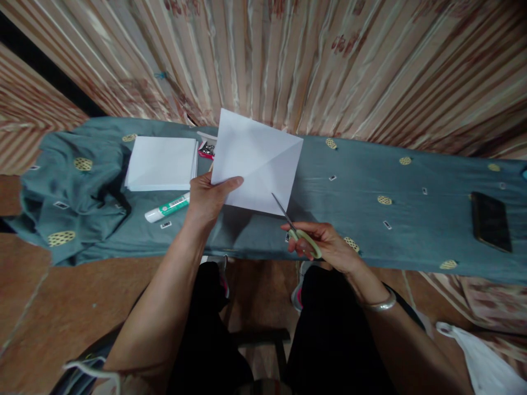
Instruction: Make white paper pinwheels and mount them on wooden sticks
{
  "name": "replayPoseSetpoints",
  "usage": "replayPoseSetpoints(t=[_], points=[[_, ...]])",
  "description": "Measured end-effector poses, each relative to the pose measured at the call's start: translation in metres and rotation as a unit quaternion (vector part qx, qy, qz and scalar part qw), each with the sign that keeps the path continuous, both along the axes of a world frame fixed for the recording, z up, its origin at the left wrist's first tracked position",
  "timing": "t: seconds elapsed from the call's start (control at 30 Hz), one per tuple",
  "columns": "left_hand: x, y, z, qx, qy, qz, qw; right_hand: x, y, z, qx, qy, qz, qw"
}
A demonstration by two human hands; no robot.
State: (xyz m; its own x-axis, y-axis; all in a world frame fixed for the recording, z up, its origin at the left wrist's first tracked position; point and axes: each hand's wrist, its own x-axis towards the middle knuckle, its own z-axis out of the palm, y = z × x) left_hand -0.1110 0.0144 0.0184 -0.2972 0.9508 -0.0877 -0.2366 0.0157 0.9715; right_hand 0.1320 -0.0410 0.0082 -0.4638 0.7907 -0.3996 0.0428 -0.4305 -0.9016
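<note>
A square white sheet of paper (pixel 251 151) with a diagonal crease is held up over the bench. My left hand (pixel 208 195) grips its lower left corner, thumb on top and the other fingers hidden behind. In my right hand (pixel 325 241) is a pair of scissors (pixel 305 241) with pale green handles, my fingers through the loops. The dark blades look closed or nearly so and point up and left, their tip over the paper's lower edge. Whether the blades touch the paper I cannot tell.
A stack of white paper (pixel 162 163) lies left on the teal cloth (pixel 358 181), with a glue stick (pixel 168 208) in front of it. Behind the held paper is a small box of metal bits (pixel 207 148). A phone (pixel 491 220) rests at far right. A curtain (pixel 263 66) hangs behind.
</note>
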Motion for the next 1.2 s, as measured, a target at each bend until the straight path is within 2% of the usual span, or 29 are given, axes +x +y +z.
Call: replayPoseSetpoints(t=[0.37, 0.7, 0.9, 1.2], points=[[0.009, -0.004, 0.003, -0.019, -0.011, -0.020, 1.000, 0.000, 0.001, -0.001, 0.009, -0.004, -0.006, 1.000], [0.008, -0.004, 0.003, -0.018, -0.010, -0.020, 1.000, 0.001, 0.001, -0.003, 0.011, 0.005, -0.006, 1.000], [0.013, -0.007, 0.004, -0.009, -0.008, -0.043, 0.999, 0.001, 0.002, -0.003, 0.021, 0.004, -0.004, 1.000], [0.012, -0.007, 0.004, -0.017, -0.009, -0.043, 0.999, 0.001, 0.002, -0.007, 0.004, 0.008, -0.010, 1.000]])
